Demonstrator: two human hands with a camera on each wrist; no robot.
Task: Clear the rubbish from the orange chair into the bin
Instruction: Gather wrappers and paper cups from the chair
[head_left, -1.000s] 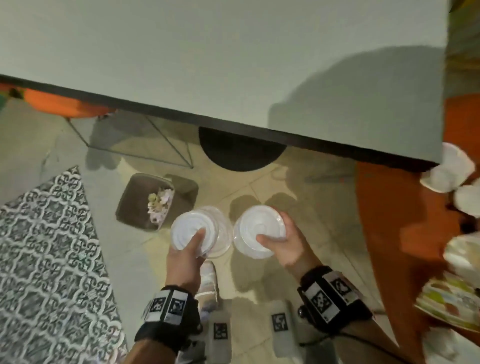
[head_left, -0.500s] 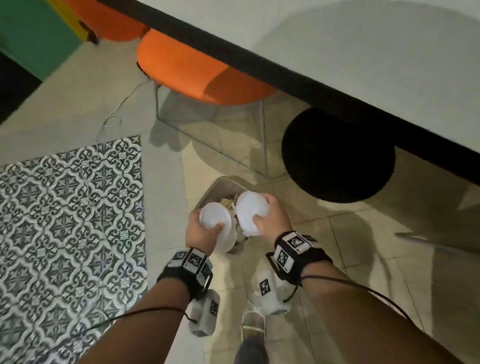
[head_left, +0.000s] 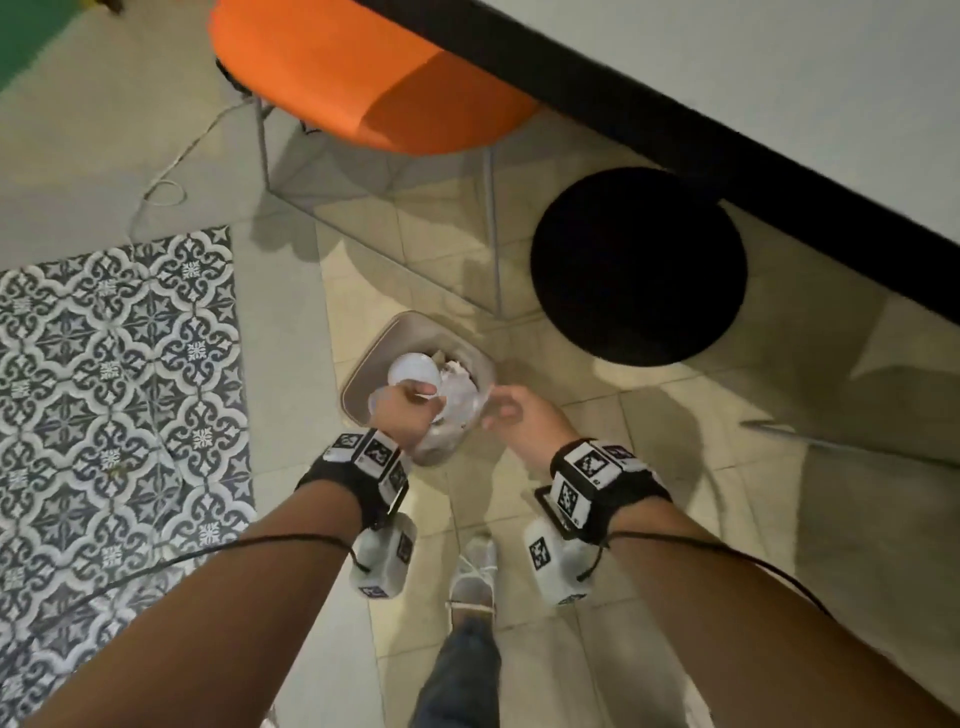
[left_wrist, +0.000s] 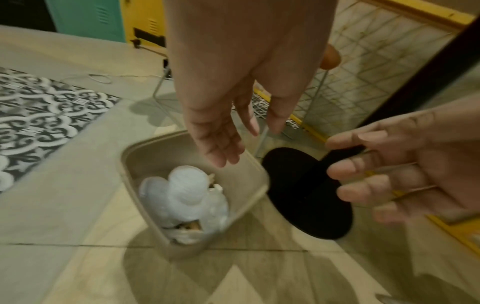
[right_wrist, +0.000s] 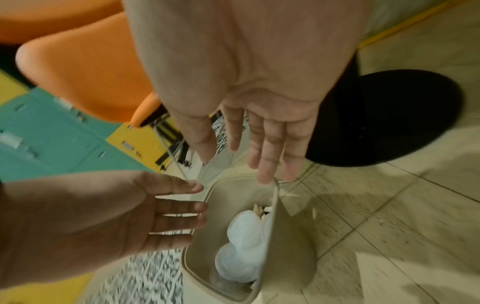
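Note:
The beige bin stands on the tiled floor and holds two white round plastic lids on top of crumpled paper and clear plastic. In the left wrist view the lids lie loose inside the bin. My left hand hovers over the bin's near left side, fingers relaxed and empty. My right hand hangs just right of the bin, also empty with spread fingers. An orange chair stands beyond the bin, its seat bare where I can see it.
A black round table base sits right of the bin under the white table. A patterned rug covers the floor at left. The chair's thin metal legs stand just behind the bin. My shoe is near the bin.
Both hands held a white lid over the bin half a second ago. Now the lids lie in the bin and both hands are empty with fingers spread.

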